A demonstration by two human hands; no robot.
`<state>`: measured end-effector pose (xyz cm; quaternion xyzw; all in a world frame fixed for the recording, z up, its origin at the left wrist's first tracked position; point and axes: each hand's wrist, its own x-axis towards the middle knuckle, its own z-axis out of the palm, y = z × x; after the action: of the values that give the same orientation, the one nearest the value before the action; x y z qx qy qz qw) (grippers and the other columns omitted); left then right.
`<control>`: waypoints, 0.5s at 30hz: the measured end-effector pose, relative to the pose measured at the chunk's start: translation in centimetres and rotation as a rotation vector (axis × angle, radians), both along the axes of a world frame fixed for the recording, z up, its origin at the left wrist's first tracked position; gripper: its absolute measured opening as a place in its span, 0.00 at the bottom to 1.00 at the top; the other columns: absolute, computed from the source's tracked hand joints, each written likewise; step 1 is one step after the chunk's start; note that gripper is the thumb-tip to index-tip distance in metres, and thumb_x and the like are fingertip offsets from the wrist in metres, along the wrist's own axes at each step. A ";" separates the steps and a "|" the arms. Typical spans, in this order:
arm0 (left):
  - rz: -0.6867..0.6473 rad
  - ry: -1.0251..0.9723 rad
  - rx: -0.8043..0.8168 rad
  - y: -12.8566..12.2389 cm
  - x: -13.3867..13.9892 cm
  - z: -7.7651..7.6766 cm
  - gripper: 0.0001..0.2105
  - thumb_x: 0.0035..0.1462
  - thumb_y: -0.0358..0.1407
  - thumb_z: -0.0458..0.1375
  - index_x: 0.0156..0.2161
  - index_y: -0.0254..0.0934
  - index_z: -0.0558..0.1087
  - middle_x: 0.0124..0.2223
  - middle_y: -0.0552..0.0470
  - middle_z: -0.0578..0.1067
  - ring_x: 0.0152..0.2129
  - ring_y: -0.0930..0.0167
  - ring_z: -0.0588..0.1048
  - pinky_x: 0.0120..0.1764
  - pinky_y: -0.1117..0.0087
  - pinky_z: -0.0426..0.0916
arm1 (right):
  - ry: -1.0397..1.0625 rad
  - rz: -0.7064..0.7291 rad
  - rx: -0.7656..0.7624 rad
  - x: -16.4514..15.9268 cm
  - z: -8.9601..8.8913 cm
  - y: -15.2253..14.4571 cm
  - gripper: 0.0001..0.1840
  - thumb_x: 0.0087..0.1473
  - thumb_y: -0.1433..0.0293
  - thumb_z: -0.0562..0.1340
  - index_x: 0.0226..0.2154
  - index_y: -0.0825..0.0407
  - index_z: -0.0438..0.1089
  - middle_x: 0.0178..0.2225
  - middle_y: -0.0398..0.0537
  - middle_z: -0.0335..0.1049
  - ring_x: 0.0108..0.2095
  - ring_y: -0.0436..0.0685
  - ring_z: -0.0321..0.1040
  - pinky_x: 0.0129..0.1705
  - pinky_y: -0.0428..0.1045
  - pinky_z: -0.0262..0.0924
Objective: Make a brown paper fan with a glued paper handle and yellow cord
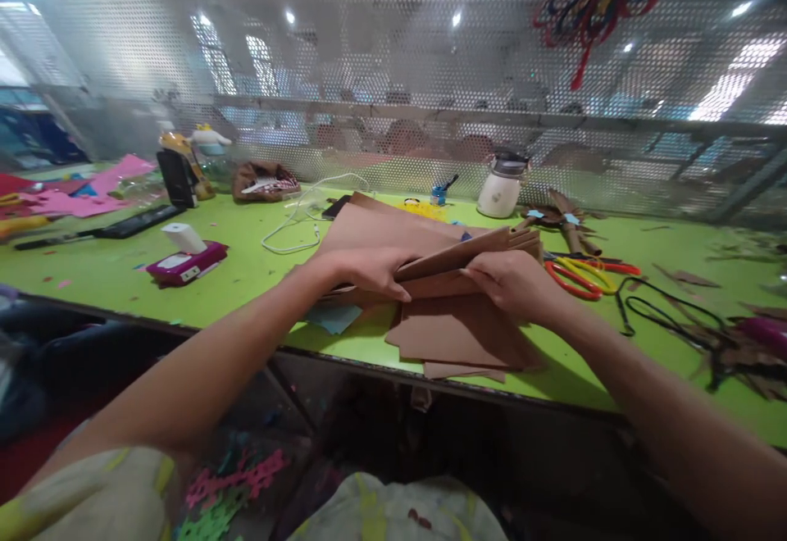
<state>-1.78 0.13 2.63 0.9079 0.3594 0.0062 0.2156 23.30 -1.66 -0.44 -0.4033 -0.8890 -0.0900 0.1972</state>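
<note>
Both my hands are closed on a folded brown paper sheet just above the green table's front edge. My left hand grips it at the left, thumb stretched along the near fold. At the other end, my right hand pinches the fold between thumb and fingers. Behind them spreads a larger brown sheet, its layers rising toward the right. Below the hands lie several cut brown paper pieces, overlapping. A pale blue-green paper scrap shows under my left wrist.
Right of my hand lie orange and yellow-handled scissors and a black cord. A white jar stands behind. At left are a purple power strip, a white cable and pink paper. Perforated metal panel backs the table.
</note>
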 end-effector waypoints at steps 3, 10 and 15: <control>-0.003 0.028 0.006 0.1 -0.3 0.0 0.28 0.48 0.39 0.54 0.56 0.38 0.60 0.55 0.49 0.67 0.48 0.62 0.66 0.50 0.66 0.60 | 0.081 0.008 0.119 -0.1 -0.5 0.1 0.16 0.59 0.65 0.52 0.28 0.53 0.71 0.29 0.50 0.72 0.30 0.56 0.67 0.33 0.49 0.56; -0.034 -0.030 -0.069 0.7 -0.6 0.5 0.30 0.49 0.41 0.55 0.58 0.37 0.58 0.58 0.50 0.65 0.50 0.63 0.65 0.52 0.68 0.59 | 0.216 0.128 0.189 0.4 -1.1 0.2 0.14 0.58 0.69 0.53 0.28 0.52 0.71 0.28 0.51 0.67 0.33 0.58 0.61 0.38 0.52 0.59; -0.010 -0.014 -0.068 1.0 -0.6 0.3 0.30 0.50 0.42 0.55 0.59 0.38 0.57 0.59 0.50 0.63 0.51 0.63 0.64 0.52 0.67 0.58 | 0.246 0.205 0.158 1.5 -1.6 1.3 0.12 0.58 0.71 0.53 0.33 0.53 0.72 0.30 0.52 0.68 0.34 0.58 0.64 0.36 0.52 0.61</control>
<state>-2.41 1.16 2.94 0.9019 0.3533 -0.0006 0.2487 24.82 -0.37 -2.00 -0.3019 -0.8847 -0.0892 0.3439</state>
